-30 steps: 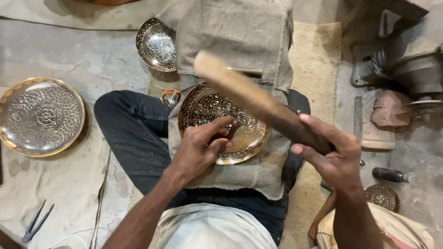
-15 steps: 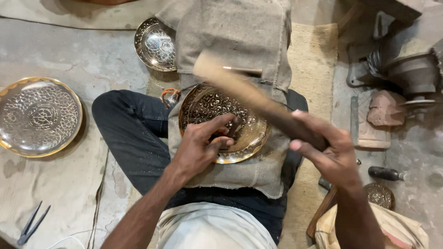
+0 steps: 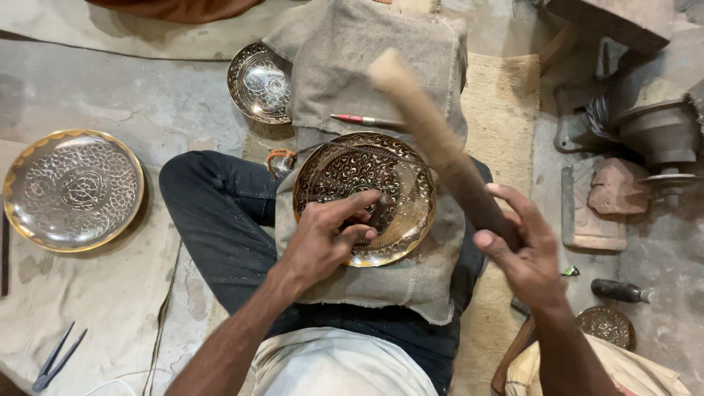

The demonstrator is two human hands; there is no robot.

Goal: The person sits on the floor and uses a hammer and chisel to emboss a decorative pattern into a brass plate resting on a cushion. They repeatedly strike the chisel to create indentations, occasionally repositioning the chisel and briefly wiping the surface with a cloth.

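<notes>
A: We log the engraved brass plate (image 3: 364,196) first. Round, gold-coloured rim, dark scrolling pattern over its whole face. It lies on a coarse grey cloth (image 3: 381,95) draped over the lap of a seated person in dark trousers.

B: Agreed. We note the left hand (image 3: 328,238) on the plate's lower half. Fingers curled narrow, thumb and forefinger pinched round a small dark punch-like tool (image 3: 380,210) whose tip meets the plate's face.

A: And the right hand (image 3: 522,253), just right of the plate, is wrapped tight round the lower end of a wooden stick (image 3: 440,147). The stick slants up and left across the plate's right edge; its pale head is blurred, above the plate's rim.

B: So the stick hides part of the plate's right side from us. We cannot tell whether it touches the plate.

A: Around it: a red pen (image 3: 365,119) on the cloth just above the plate. A smaller silvery engraved bowl (image 3: 258,81) up and left of the plate, on the floor.

B: A large silver platter with a gold rim (image 3: 72,189) well left of the plate. Metal dividers (image 3: 57,359) far down-left.

A: Right of the plate, well apart: a grey stone block (image 3: 617,187), a dark bottle (image 3: 620,291), a small engraved disc (image 3: 606,325).
</notes>
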